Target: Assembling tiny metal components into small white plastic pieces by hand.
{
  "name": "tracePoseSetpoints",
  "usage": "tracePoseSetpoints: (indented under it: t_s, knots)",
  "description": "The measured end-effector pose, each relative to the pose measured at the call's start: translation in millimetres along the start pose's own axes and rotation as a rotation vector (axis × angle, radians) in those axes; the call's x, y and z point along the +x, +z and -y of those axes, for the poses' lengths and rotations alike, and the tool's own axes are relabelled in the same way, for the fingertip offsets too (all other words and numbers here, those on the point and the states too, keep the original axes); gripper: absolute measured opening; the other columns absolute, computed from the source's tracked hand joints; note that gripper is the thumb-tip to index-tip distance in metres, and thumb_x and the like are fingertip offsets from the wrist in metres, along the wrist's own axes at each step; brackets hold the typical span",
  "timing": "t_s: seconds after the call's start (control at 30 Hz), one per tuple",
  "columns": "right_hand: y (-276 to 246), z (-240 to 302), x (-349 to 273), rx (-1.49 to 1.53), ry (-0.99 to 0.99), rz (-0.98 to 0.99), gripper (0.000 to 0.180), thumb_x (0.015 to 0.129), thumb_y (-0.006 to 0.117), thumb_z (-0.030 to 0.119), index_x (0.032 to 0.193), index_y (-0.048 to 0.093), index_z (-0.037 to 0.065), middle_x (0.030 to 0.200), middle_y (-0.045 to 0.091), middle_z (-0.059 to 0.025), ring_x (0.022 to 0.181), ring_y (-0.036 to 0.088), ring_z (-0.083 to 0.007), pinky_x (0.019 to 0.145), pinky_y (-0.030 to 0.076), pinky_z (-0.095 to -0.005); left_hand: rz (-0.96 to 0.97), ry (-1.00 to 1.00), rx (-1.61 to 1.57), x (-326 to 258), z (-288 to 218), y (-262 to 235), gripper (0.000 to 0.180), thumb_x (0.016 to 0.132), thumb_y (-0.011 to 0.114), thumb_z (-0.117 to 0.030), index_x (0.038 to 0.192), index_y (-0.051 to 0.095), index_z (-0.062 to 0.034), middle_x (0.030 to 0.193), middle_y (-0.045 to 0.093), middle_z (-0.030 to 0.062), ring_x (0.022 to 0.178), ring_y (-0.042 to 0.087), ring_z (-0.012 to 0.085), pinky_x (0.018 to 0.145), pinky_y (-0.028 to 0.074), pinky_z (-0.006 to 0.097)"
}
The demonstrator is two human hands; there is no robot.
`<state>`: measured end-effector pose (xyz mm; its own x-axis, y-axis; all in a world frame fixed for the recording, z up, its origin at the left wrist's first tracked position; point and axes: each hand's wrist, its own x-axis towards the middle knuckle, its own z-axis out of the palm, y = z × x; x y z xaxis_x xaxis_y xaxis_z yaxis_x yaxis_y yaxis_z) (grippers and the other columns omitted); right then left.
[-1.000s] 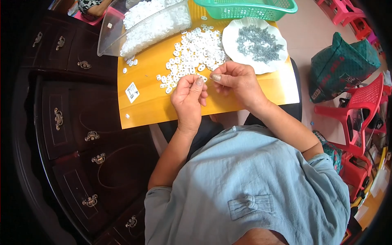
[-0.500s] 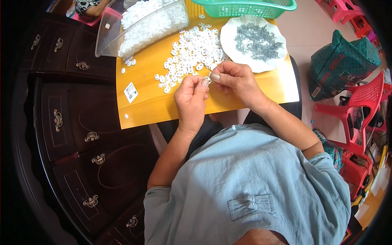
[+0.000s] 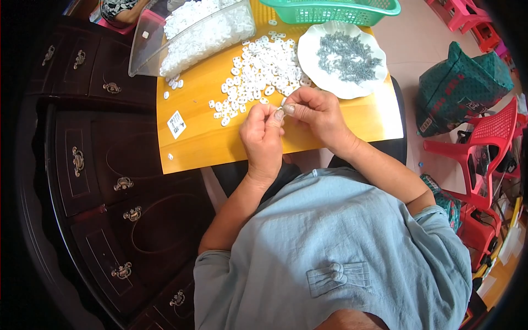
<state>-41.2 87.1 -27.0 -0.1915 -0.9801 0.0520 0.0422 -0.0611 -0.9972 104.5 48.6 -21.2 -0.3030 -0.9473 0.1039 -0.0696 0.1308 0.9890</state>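
Over the near part of the yellow tabletop (image 3: pixel 203 143), my left hand (image 3: pixel 263 135) pinches a small white plastic piece (image 3: pixel 281 109) between thumb and fingers. The fingertips of my right hand (image 3: pixel 323 118) meet it there, also closed in a pinch; whatever they grip is too small and covered to make out. Just beyond my hands spreads a loose heap of white oval pieces with two holes (image 3: pixel 258 71). A white scalloped plate (image 3: pixel 308 58) beside the heap carries many small dark grey metal-looking parts (image 3: pixel 350 58).
A clear plastic bin (image 3: pixel 144 52) full of white pieces lies tilted at the far left, by a green basket (image 3: pixel 330 12). A white label (image 3: pixel 176 125) lies left. Dark drawers (image 3: pixel 88 159) flank the table; a green bag (image 3: pixel 462 91) and pink chair (image 3: pixel 489 132) stand right.
My left hand has shifted slightly right, closer to the right fingertips. The white piece between them is now more covered by my fingers.
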Motion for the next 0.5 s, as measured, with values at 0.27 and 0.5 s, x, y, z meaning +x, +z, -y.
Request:
tracePoseSetpoints:
  t_s: [0.27, 0.5]
  knots:
    - [-4.5, -3.9, -4.2, 0.135, 0.042, 0.012, 0.01, 0.095, 0.063, 0.01, 0.094, 0.066, 0.001, 0.076, 0.059, 0.0017, 0.068, 0.051, -0.0049, 0.059, 0.041, -0.0194, 0.011, -0.241, -0.204, -2.6, 1.0, 0.7, 0.009, 0.097, 0.059, -0.009, 0.089, 0.057, -0.0039, 0.074, 0.056, -0.0009, 0.058, 0.049, 0.0035, 0.047, 0.04, 0.018]
    - [-11.8, -2.7, -6.3, 0.244, 0.112, -0.005, 0.012, 0.094, 0.065, 0.013, 0.094, 0.067, 0.001, 0.073, 0.061, 0.0005, 0.062, 0.05, -0.0054, 0.055, 0.04, -0.0197, -0.002, -0.205, -0.182, -7.7, 7.8, 4.5, 0.009, 0.098, 0.058, -0.009, 0.091, 0.057, -0.0033, 0.075, 0.057, 0.0004, 0.058, 0.05, 0.0043, 0.046, 0.039, 0.018]
